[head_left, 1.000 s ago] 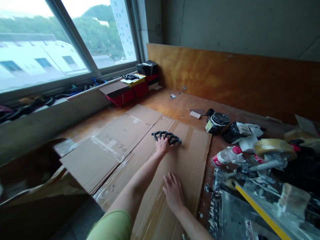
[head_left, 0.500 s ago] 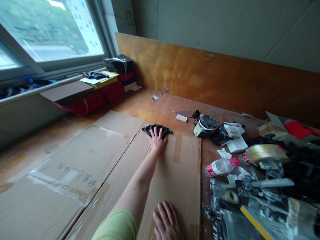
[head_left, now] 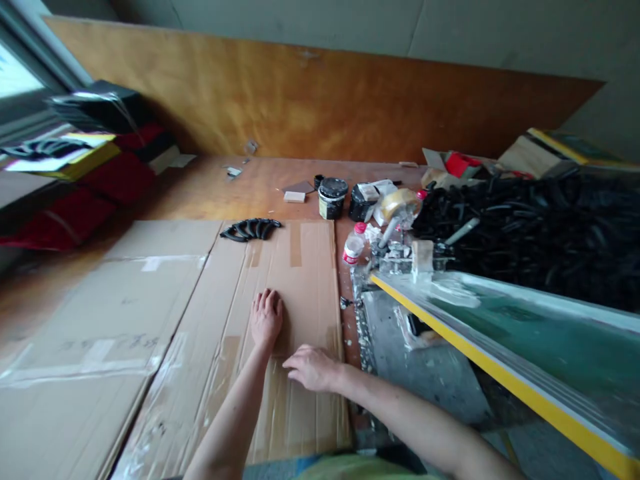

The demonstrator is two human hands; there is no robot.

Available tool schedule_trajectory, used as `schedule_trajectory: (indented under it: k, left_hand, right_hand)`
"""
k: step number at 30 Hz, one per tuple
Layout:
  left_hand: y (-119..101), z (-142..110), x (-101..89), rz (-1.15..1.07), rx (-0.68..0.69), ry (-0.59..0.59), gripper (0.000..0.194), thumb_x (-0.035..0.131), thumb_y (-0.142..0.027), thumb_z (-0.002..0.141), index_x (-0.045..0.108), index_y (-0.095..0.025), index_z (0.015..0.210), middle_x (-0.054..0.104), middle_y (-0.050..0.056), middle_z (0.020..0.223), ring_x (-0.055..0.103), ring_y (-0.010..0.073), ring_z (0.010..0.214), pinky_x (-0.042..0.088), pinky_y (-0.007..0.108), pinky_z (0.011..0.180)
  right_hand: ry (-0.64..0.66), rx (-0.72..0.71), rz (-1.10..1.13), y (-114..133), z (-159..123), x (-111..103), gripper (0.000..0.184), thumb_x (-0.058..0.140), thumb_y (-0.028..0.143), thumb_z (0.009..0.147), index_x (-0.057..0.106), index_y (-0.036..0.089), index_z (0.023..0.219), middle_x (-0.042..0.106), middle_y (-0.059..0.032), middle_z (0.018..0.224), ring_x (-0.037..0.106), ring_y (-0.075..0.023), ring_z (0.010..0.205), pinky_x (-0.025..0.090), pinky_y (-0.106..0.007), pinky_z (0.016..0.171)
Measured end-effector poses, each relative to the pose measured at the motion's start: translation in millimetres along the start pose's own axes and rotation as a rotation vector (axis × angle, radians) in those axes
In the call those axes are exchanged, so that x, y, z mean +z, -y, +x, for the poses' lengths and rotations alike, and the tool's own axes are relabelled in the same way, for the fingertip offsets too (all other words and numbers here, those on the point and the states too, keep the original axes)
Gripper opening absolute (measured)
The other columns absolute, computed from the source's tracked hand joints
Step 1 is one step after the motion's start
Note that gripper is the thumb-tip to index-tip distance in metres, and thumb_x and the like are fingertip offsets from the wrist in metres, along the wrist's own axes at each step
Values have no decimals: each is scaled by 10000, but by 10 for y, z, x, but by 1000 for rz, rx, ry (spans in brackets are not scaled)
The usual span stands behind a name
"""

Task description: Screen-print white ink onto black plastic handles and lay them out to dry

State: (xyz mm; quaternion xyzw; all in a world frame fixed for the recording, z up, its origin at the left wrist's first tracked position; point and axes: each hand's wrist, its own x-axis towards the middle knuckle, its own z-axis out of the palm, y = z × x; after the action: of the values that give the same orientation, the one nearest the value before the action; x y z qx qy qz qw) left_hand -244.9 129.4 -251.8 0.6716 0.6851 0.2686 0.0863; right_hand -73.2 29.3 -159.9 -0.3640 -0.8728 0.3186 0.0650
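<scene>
Left hand (head_left: pixel 267 319) has drawn back from the black ribbed arc piece (head_left: pixel 250 229) and now sits empty, fingers loosely curled, on the cardboard sheet (head_left: pixel 305 287). Right hand (head_left: pixel 313 368) has come in from the right and lies flat and empty on the same sheet, fingers together, just beside the left hand. Neither hand holds anything. The arc piece lies flat near the far edge of the sheet, well apart from both hands. A second cardboard sheet (head_left: pixel 110 313) lies edge to edge with the first on the left. Beyond them, on the wooden counter (head_left: pixel 260 187), stand a black-lidded tin (head_left: pixel 333 197), a small pale block (head_left: pixel 295 197), a roll of tape (head_left: pixel 400 205) and a plastic bottle (head_left: pixel 353 247). A large heap of black pieces (head_left: pixel 525 227), similar in look to the arc piece, lies to the right. In front of the heap is a glass-like sheet with a yellow edge (head_left: pixel 500 333). Red and black packages (head_left: pixel 120 163) sit by the window, and a plywood board (head_left: pixel 300 93) stands along the back wall.
</scene>
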Motion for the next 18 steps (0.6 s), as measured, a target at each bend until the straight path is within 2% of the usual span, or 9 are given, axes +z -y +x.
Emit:
schedule_trajectory:
  k: [2,4,6,8,10,12,15,17,18]
  left_hand:
    - [-107,-403,-58,-49,-41,3,423,435,-372,907,569,-164,1250,507,139,1408,337,310,1389,252,495,1139]
    - [-268,-760,-110,-133,-159,21,403,493,-386,865,597,-178,1194,559,136,1348,399,312,1349,306,481,1110]
    - [-531,-1033,-168,-270,-365,19,413,541,-418,823,610,-186,1157,632,133,1224,519,304,1236,398,457,1031]
    - [-928,-1196,-249,-471,-571,-31,452,565,-458,797,606,-174,1146,672,126,1105,613,269,1087,468,412,931]
    - [-1457,-1235,-365,-728,-661,-87,495,588,-485,778,592,-160,1150,684,111,1020,652,212,946,496,360,855]
    - [-2070,-1159,-525,-998,-627,-92,519,615,-496,760,578,-155,1150,682,71,893,647,149,779,508,311,782]
    - [-2965,-917,-822,-1284,-489,-126,455,625,-519,761,607,-164,1045,611,-12,709,565,85,586,492,230,641]
    - [-3411,-767,-1009,-1372,-392,-105,453,588,-542,790,631,-162,1032,559,-30,621,529,86,534,475,213,579]
    - [-3563,-721,-1087,-1366,-348,-94,469,550,-561,815,644,-157,1034,555,-25,604,522,91,521,468,213,559]
  right_hand:
    - [-69,-89,30,15,-511,-208,224,545,254,925,706,180,1061,732,-45,1030,633,-152,995,462,-279,945]
    - [-205,-98,8,-93,-1129,-443,226,523,246,937,706,196,1060,730,-39,1037,622,-156,1028,456,-292,963]
    - [-353,9,-64,-344,-1731,-681,231,512,232,939,705,210,1064,723,-53,1058,620,-184,1049,458,-339,972]
    - [-468,167,-170,-694,-2200,-878,245,519,244,933,688,211,1106,716,-81,1069,628,-221,1044,466,-390,962]
    - [-508,226,-272,-1043,-2478,-987,312,557,282,913,641,196,1201,686,-113,1147,605,-255,1106,451,-433,988]
    - [-482,156,-348,-1290,-2598,-997,446,611,309,878,567,171,1300,595,-141,1310,512,-284,1248,394,-476,1055]
    - [-416,7,-385,-1405,-2679,-925,509,644,308,853,539,152,1326,494,-143,1423,394,-293,1358,311,-512,1120]
    - [-405,-55,-359,-1401,-2782,-933,431,616,286,872,577,172,1285,548,-114,1377,403,-281,1354,284,-526,1134]
    - [-412,-73,-333,-1415,-2859,-976,377,589,271,888,602,193,1256,582,-94,1342,421,-269,1343,283,-527,1135]
